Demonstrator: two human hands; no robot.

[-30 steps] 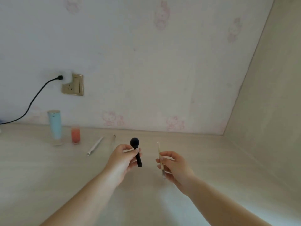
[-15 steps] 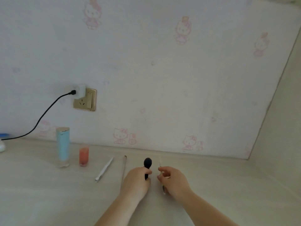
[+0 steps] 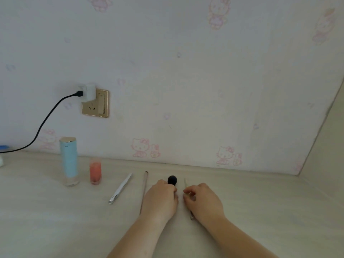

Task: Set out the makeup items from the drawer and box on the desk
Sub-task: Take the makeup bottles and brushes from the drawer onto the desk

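Note:
My left hand [image 3: 161,199] lies low on the desk [image 3: 55,220] and grips a black makeup brush [image 3: 172,180]; only its round head shows past my fingers. My right hand [image 3: 203,201] pinches a thin pale stick [image 3: 185,183], whose tip points toward the wall and whose dark lower end [image 3: 191,217] shows beside my wrist. Left of my hands lie a thin brownish stick [image 3: 143,190] and a white pen-like item [image 3: 121,189]. Further left stand a small orange bottle [image 3: 95,171] and a tall light-blue bottle [image 3: 69,161].
A gold wall socket [image 3: 95,106] holds a white charger [image 3: 87,92] with a black cable [image 3: 44,121] running off to the left. A side panel [image 3: 325,155] closes the desk on the right. Something blue and white sits at the far left edge [image 3: 1,157].
Both hands have gone from raised above the desk down to its surface near the wall, carrying the black brush and the pale stick. The camera has tilted up toward the wall.

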